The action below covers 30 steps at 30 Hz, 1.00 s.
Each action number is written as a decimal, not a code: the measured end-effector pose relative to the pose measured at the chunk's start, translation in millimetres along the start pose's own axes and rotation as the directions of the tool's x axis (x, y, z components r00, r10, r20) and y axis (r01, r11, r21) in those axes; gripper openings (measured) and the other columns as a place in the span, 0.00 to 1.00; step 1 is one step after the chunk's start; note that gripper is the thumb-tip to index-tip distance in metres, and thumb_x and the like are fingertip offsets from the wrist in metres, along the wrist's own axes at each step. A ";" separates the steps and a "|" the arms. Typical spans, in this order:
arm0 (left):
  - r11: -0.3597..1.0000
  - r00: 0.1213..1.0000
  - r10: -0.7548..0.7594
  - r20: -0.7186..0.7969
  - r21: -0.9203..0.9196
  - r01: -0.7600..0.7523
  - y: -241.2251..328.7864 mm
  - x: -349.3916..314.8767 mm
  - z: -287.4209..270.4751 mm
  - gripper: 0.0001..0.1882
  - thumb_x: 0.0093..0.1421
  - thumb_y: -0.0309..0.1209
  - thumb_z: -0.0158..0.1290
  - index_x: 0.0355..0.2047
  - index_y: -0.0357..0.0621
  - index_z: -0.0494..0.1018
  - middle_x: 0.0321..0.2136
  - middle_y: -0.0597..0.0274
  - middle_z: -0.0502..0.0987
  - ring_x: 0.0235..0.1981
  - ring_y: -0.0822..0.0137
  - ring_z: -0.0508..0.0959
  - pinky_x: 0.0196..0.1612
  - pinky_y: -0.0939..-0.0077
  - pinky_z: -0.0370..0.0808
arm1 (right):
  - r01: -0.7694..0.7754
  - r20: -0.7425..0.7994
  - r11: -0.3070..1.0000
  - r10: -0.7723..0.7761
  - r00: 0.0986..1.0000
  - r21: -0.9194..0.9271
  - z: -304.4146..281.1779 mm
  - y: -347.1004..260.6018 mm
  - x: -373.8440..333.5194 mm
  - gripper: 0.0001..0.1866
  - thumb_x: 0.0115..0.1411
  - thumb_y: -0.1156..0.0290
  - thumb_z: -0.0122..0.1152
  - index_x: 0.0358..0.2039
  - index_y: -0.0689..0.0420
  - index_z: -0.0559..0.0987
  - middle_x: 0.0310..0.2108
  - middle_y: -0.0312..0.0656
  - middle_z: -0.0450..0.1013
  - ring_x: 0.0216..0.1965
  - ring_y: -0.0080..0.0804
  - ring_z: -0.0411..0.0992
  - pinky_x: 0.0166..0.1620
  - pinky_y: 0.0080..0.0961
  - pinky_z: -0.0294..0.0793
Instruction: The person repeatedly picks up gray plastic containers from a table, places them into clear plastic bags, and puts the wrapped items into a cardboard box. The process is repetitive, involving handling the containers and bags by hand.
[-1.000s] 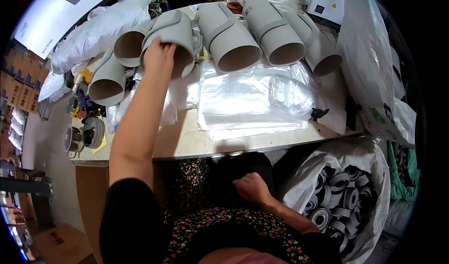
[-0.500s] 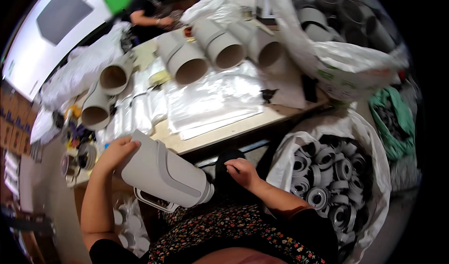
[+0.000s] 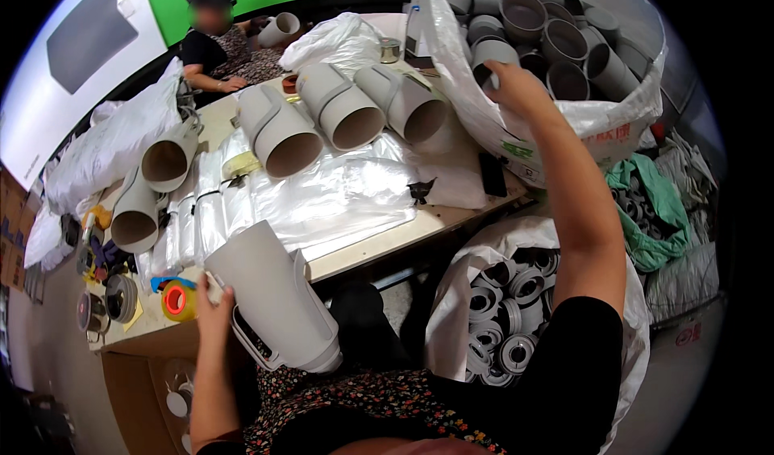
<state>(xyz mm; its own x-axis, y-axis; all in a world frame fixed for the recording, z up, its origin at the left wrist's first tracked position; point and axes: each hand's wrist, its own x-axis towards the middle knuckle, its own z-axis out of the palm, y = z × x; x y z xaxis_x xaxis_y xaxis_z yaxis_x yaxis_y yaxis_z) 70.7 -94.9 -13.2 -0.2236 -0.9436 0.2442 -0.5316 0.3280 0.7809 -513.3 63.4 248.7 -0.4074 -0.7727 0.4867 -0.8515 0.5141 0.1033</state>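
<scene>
A large grey plastic jug-like shell (image 3: pixel 270 294) with a looped side handle leans tilted over my lap. My left hand (image 3: pixel 214 302) grips it along its left side, near the handle. My right hand (image 3: pixel 516 88) is stretched far out to a white woven bag (image 3: pixel 556 120) full of grey plastic cups. Its fingers are closed at a grey cup (image 3: pixel 493 52) near the bag's front left; part of the grip is hidden. Several similar grey shells (image 3: pixel 290 144) lie on the table with their round openings toward me.
Clear plastic bags (image 3: pixel 322 205) cover part of the table (image 3: pixel 387 249). A yellow-orange tape roll (image 3: pixel 177 300) sits at its left corner. Beside my right arm stands a white sack (image 3: pixel 455 294) of grey ring-shaped parts. A green bag (image 3: pixel 665 233) lies farther right. Across the table sits another person (image 3: pixel 210 60).
My right hand has moved from above my lap up and rightward to the bag of cups. My left hand has shifted lower on the shell, which now stands steeper. The whole view has shifted.
</scene>
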 end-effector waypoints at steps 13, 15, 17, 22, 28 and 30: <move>0.068 0.616 -0.657 0.434 -0.780 0.622 -4.0 -38.1 -11.8 0.16 0.62 0.44 0.45 0.25 0.47 0.67 0.15 0.66 0.71 0.14 0.75 0.70 0.11 0.87 0.66 | 0.337 -0.464 0.542 0.115 0.878 0.770 -63.2 -56.1 -81.3 0.33 0.45 0.62 0.69 0.51 0.55 0.68 0.50 0.45 0.66 0.48 0.29 0.67 0.48 0.26 0.69; -0.119 0.613 -0.510 0.604 -0.755 0.645 -20.1 -44.9 -23.4 0.14 0.63 0.42 0.44 0.33 0.44 0.69 0.22 0.63 0.73 0.20 0.72 0.73 0.20 0.82 0.74 | 0.543 -0.594 0.358 0.041 0.804 0.760 -43.0 -108.2 -150.1 0.38 0.37 0.59 0.74 0.49 0.56 0.69 0.49 0.47 0.67 0.51 0.40 0.65 0.50 0.36 0.66; -0.055 0.627 -0.502 0.595 -0.746 0.664 1.2 -42.0 1.3 0.15 0.64 0.40 0.41 0.41 0.41 0.68 0.29 0.61 0.75 0.28 0.67 0.77 0.32 0.74 0.78 | 0.587 -0.602 0.269 -0.029 0.798 0.764 -36.0 -159.4 -219.6 0.41 0.30 0.56 0.77 0.48 0.53 0.71 0.50 0.51 0.64 0.54 0.52 0.61 0.54 0.45 0.61; 0.279 0.725 -0.309 0.616 -0.670 0.688 -15.1 -30.3 -36.9 0.23 0.65 0.38 0.38 0.55 0.37 0.60 0.51 0.50 0.68 0.52 0.54 0.68 0.55 0.55 0.66 | 0.633 -0.638 -0.089 -0.059 0.767 0.769 59.3 -258.6 -344.2 0.28 0.42 0.68 0.72 0.47 0.46 0.74 0.62 0.51 0.46 0.56 0.58 0.58 0.55 0.44 0.61; 0.652 0.853 0.009 0.522 -0.650 0.391 51.7 -7.1 -44.0 0.22 0.61 0.42 0.47 0.50 0.42 0.62 0.25 0.64 0.69 0.18 0.76 0.67 0.16 0.86 0.63 | 0.075 0.009 0.486 -0.167 0.986 0.871 105.5 -159.0 -489.4 0.19 0.52 0.72 0.56 0.46 0.52 0.72 0.48 0.48 0.67 0.48 0.46 0.66 0.51 0.34 0.66; 0.799 0.905 -0.075 0.418 -0.518 0.305 59.4 -31.3 -16.0 0.21 0.61 0.40 0.49 0.50 0.42 0.61 0.25 0.63 0.68 0.17 0.75 0.67 0.14 0.85 0.59 | -0.479 0.386 0.582 0.286 0.877 0.658 126.9 -123.1 -532.7 0.15 0.51 0.74 0.56 0.42 0.57 0.73 0.42 0.49 0.68 0.45 0.46 0.66 0.48 0.34 0.66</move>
<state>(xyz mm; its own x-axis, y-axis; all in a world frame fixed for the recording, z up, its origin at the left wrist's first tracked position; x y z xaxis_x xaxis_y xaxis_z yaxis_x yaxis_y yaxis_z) 59.2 -46.7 34.7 -0.5044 -0.8600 -0.0778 -0.0703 -0.0489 0.9963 -233.4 364.6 -133.3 -0.7282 -0.6745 0.1214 -0.5170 0.4243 -0.7434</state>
